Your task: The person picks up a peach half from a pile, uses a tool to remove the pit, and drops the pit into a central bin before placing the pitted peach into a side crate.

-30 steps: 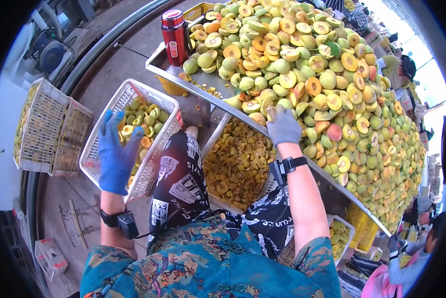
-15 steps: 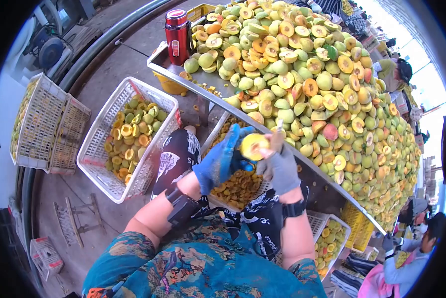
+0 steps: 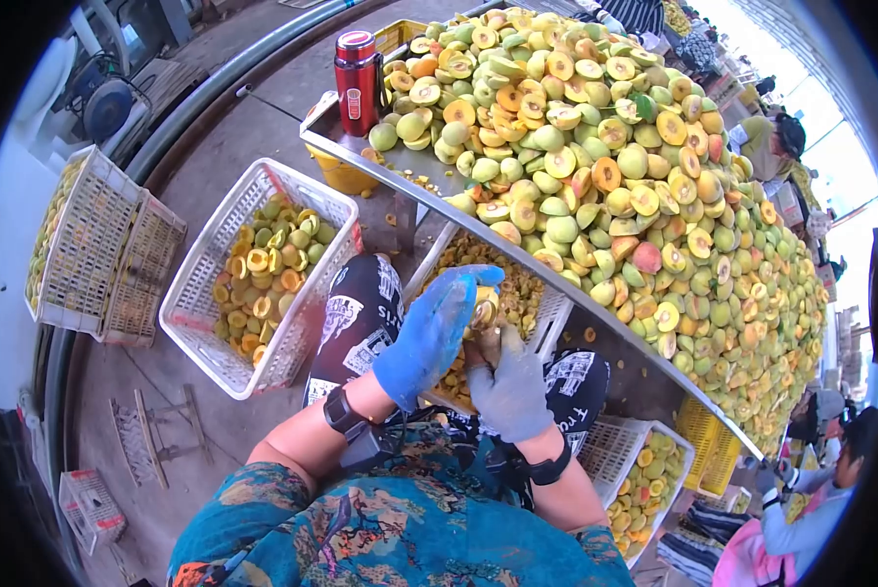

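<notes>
1. Head view, L hand (image 3: 429, 333): 1, blue glove. Fingers nearly straight, part-closed, w/ 1 fruit half (image 3: 485, 308) held at palm side.
2. R hand (image 3: 510, 386): 1, grey glove. Fingers bent, tips up agst lower edge of same half. Can't tell if it grips anything else; tips partly hidden.
3. Fruit half is above 1 white crate (image 3: 553, 318) betw. the knees, full of yellow-brown pcs.
4. Wrist straps: 2 black, 1 L (image 3: 341, 411), 1 R (image 3: 551, 465).
5. Metal table (image 3: 447, 181): 1, slants across ahead. Big fruit pile (image 3: 595, 176) on it, whole + halved, too many to count.
6. Red flask (image 3: 358, 93): 1, upright at table's L corner. Yellow bucket (image 3: 343, 173): 1, below it.
7. White crate to L (image 3: 204, 338): 1, part-filled w/ halves. Far L: 2 more, side by side, tall crate (image 3: 82, 245) + lower crate (image 3: 143, 269).
8. Lower R: 1 white crate w/ fruit (image 3: 610, 445), 1 yellow crate (image 3: 710, 445) nr table edge.
9. Co-workers at R: at least 2, 1 w/ pink garment (image 3: 747, 558).
</notes>
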Tool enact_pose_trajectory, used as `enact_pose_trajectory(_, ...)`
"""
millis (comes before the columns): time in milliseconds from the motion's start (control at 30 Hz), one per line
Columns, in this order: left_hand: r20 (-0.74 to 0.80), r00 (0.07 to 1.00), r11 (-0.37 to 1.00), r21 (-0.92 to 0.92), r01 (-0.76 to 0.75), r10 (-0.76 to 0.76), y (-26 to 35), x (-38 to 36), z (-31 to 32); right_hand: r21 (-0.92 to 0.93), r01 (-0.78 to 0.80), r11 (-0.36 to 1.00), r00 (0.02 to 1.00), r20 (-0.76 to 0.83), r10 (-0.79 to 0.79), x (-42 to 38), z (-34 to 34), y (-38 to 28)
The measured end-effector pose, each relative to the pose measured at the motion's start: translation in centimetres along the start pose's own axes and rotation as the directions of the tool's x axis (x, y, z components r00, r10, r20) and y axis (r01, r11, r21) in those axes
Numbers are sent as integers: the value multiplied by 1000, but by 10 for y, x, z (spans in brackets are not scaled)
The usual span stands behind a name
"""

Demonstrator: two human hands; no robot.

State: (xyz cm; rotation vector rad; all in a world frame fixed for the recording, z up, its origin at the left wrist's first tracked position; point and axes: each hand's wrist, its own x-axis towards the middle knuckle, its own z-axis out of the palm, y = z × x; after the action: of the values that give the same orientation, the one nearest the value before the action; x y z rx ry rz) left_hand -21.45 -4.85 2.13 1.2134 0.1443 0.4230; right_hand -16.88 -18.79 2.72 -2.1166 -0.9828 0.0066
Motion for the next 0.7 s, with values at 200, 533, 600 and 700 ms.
enact_pose_trajectory(200, -32, 992, 975, 193, -113, 121, 2, -7, -2, 123, -162, 979, 967, 219, 132, -4, -1, -12)
enact_pose_trajectory(533, 321, 946, 995, 101, 12, -44, 11, 2, -23, 250, -217, 944, 866, 496, 68, 2, -26, -7)
enact_pose_trajectory(600, 340, 940, 996, 87, 0, -30, 9, 4, -22, 269, -457, 848, 699, 698, 155, 7, -35, -13)
enact_pose_trajectory(700, 317, 948, 992, -113, 62, -24, 5, 3, -15, 459, -741, 490, 543, 839, 35, 2, -29, 3)
